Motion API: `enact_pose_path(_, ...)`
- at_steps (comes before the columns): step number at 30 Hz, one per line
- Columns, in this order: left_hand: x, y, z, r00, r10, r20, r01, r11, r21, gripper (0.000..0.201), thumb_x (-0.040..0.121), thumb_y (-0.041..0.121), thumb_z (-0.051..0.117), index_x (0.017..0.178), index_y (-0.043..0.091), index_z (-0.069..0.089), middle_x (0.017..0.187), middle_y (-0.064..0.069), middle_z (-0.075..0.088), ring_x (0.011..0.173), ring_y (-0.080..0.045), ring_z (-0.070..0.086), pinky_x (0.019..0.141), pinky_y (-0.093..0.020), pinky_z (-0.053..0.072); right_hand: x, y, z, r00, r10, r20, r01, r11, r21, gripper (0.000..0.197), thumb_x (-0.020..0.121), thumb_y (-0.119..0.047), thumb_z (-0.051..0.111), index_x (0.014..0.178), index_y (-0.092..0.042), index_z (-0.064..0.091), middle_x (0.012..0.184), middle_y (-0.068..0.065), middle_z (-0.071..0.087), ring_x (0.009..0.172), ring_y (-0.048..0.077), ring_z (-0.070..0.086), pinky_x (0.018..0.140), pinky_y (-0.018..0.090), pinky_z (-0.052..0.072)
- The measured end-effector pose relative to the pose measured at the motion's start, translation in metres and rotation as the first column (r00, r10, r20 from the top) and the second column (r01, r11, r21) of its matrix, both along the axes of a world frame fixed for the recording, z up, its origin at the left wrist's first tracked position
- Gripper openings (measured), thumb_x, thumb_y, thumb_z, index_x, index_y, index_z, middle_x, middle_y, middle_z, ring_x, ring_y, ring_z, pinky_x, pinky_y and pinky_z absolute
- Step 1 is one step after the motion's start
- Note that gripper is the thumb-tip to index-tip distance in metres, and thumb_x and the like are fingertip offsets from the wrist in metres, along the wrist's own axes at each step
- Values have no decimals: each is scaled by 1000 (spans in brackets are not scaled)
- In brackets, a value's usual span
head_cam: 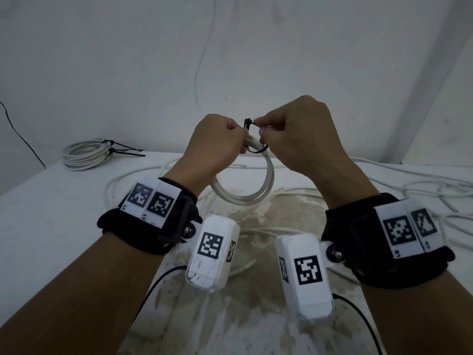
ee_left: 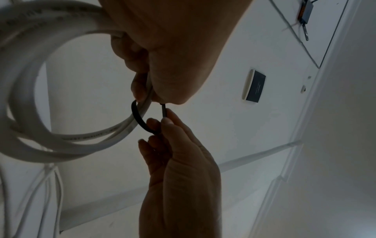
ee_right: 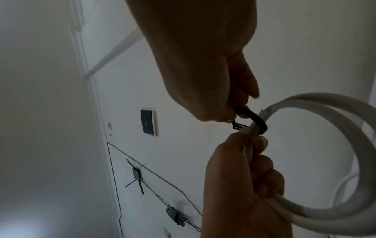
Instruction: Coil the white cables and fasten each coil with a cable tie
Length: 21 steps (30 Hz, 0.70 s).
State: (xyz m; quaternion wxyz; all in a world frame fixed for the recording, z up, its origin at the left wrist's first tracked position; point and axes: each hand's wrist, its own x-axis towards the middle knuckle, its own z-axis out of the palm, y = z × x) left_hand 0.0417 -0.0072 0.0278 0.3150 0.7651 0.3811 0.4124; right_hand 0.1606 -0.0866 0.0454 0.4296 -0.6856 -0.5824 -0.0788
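A small coil of white cable [head_cam: 266, 185] hangs in the air above the table, and my left hand [head_cam: 238, 139] grips its top with curled fingers. A black cable tie [head_cam: 258, 151] loops loosely round the bundled strands beside that grip. My right hand [head_cam: 258, 124] pinches the tie's strap right at its head [head_cam: 247, 123]. In the left wrist view the tie [ee_left: 138, 119] arcs round the coil [ee_left: 24, 80] toward the right fingertips [ee_left: 167, 120]. In the right wrist view the tie [ee_right: 256, 119] crosses the coil [ee_right: 356, 145] just above my left hand [ee_right: 254, 141].
Finished white coils [head_cam: 85, 155] bound with black ties lie at the table's back left corner. Loose white cables [head_cam: 422, 190] sprawl over the middle and right of the stained white table [head_cam: 51, 201]. A white wall stands close behind the table.
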Motion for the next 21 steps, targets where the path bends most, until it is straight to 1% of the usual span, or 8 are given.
enact_pose_path(2, 0, 0, 0, 1000, -5, -3, 5, 1000, -1, 29, 90, 12, 53, 66, 17, 68, 53, 10, 63, 49, 6, 53, 43, -6, 34, 0, 0, 0, 1000, 7, -4, -7, 1000, -6, 23, 87, -16, 62, 101, -21, 79, 92, -3, 77, 86, 14, 69, 79, 29, 54)
enact_pose_path(5, -1, -1, 1, 1000, -6, -20, 6, 1000, 23, 30, 89, 12, 53, 64, 17, 68, 51, 12, 62, 46, 4, 50, 43, -8, 33, 1, 0, 0, 1000, 10, -20, -10, 1000, -12, 23, 88, -16, 62, 102, -22, 79, 92, -4, 77, 81, 11, 66, 73, 24, 50)
enact_pose_path(7, -1, -2, 1, 998, 0, -64, 4, 998, 62, 31, 89, 13, 52, 63, 20, 67, 48, 18, 60, 44, 4, 50, 47, -12, 35, 1, 0, 0, 1000, 4, -18, -4, 1000, -9, 22, 88, -16, 62, 101, -22, 79, 94, -4, 76, 86, 12, 68, 75, 25, 51)
enact_pose_path(9, 0, -3, 1, 992, 17, -121, -5, 995, 98, 29, 89, 13, 51, 68, 20, 69, 49, 21, 61, 45, 4, 51, 52, -19, 36, 1, 0, -1, 1000, -7, -6, 7, 1000, -15, 22, 87, -17, 63, 99, -22, 79, 94, -3, 76, 88, 14, 68, 80, 28, 53)
enact_pose_path(12, 2, -3, -1, 983, 47, -178, -24, 991, 131, 26, 89, 15, 50, 73, 19, 72, 61, 12, 66, 58, -5, 56, 59, -24, 39, 1, 1, -2, 1000, -25, -1, 25, 999, -45, 23, 82, -17, 62, 97, -24, 78, 97, 1, 74, 78, 16, 62, 80, 31, 54)
enact_pose_path(14, 3, -2, -1, 980, 55, -193, -29, 990, 138, 25, 88, 16, 51, 75, 19, 72, 65, 9, 68, 63, -11, 58, 61, -25, 40, 2, 1, -3, 1000, -24, -12, 23, 997, -69, 23, 81, -17, 63, 96, -26, 77, 99, 3, 72, 77, 18, 62, 79, 31, 54)
enact_pose_path(18, 3, 0, -3, 964, 79, -252, -28, 980, 199, 24, 91, 21, 52, 79, 20, 72, 67, 11, 66, 68, -11, 61, 66, -28, 45, 2, 1, -3, 1000, -13, -18, 11, 994, -109, 22, 80, -19, 66, 99, -26, 76, 98, 3, 72, 80, 19, 65, 80, 30, 53)
enact_pose_path(21, 4, 1, -4, 950, 89, -299, -12, 968, 250, 23, 92, 23, 52, 83, 20, 73, 72, 8, 68, 74, -15, 64, 72, -30, 49, 3, 1, -3, 999, 1, -41, -6, 993, -115, 26, 80, -18, 66, 104, -24, 73, 98, 4, 72, 77, 19, 63, 79, 33, 55)
